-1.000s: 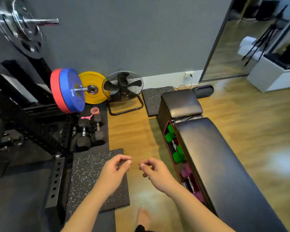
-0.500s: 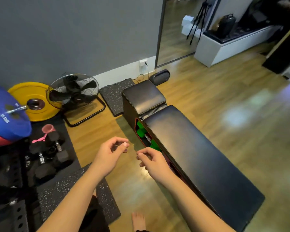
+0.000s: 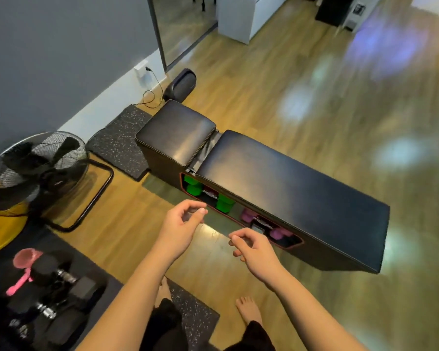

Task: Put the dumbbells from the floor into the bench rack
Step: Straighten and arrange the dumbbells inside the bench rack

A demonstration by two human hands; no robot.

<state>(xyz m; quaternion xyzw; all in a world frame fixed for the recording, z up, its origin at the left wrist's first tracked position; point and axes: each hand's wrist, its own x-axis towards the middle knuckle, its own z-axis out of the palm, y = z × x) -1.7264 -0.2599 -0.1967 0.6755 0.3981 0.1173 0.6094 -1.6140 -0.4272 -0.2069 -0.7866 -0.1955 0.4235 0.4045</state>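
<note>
A black padded bench (image 3: 276, 183) stands on the wood floor, its side rack opening facing me. Inside the rack sit green dumbbells (image 3: 223, 202) and pink dumbbells (image 3: 276, 234). My left hand (image 3: 180, 229) hovers empty just in front of the green ones, fingers loosely curled. My right hand (image 3: 254, 249) hangs empty near the pink ones, fingers also curled and apart. Black hex dumbbells (image 3: 61, 279) lie on a dark mat at the lower left, well away from both hands.
A floor fan (image 3: 36, 168) stands at the left beside a yellow plate (image 3: 3, 224). A pink object (image 3: 26, 264) lies by the black dumbbells. Speckled mats (image 3: 122, 145) lie by the wall. My bare feet (image 3: 249, 310) stand before the bench.
The view has swung right and tilted, so the weight rack and blue plate have left the frame. Both hands stay empty and have drifted slightly apart in front of the bench rack.
</note>
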